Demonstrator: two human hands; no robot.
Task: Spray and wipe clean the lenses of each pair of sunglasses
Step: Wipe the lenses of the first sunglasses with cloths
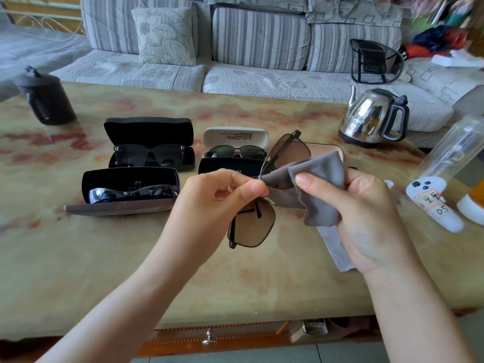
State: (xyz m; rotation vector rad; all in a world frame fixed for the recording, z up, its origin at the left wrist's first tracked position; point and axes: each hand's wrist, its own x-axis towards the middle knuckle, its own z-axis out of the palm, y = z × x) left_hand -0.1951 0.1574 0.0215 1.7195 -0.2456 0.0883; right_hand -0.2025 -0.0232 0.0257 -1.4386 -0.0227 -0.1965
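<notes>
My left hand (222, 197) pinches the bridge of a pair of brown-lensed sunglasses (252, 224), held on end above the table. One lens points down, the other (290, 153) points up and away. My right hand (353, 210) grips a grey cleaning cloth (319, 184), which is folded over the middle of the glasses. A clear spray bottle (445, 174) with a white cap lies tilted at the right. Three more pairs rest in open cases: black ones (149, 155), dark green ones (235, 151), and mirrored ones (131, 192).
A steel kettle (372, 119) stands at the back right and a dark jug (44, 98) at the back left. An open pink-lined case (330, 150) lies behind the cloth. The marbled table (131, 258) has a sofa (235, 61) behind it.
</notes>
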